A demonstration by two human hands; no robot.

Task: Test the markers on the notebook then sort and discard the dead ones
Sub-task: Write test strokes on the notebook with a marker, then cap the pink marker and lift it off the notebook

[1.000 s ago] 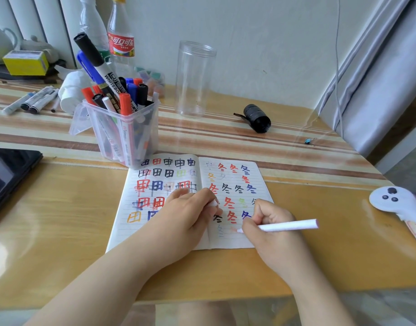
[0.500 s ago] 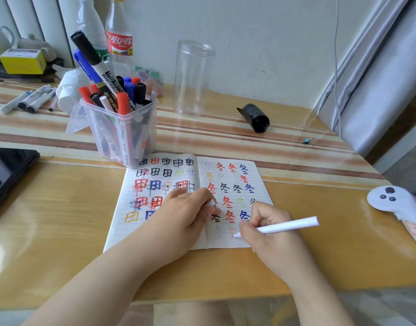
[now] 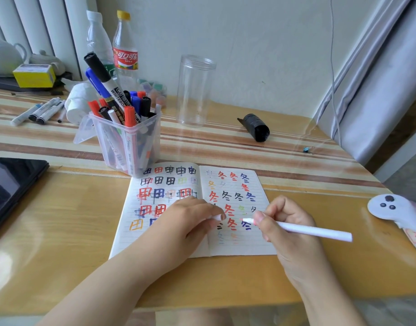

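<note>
Over the open notebook (image 3: 235,241) on the counter (image 3: 61,231), the right hand (image 3: 287,222) pinches a white marker (image 3: 312,230) in a writing grip, tip just above the right page among the test marks. The left hand (image 3: 188,222) rests on the left page, likely to keep it flat, fingers curled around the small white cap (image 3: 216,217). Untested markers stand in the clear tub (image 3: 129,142) behind.

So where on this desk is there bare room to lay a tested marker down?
Bare wood lies between the tablet and the notebook, and between the notebook and the white controller. The striped strip between the clear jar and the black roll is also free. It is crowded around the marker tub and the bottles.
</note>
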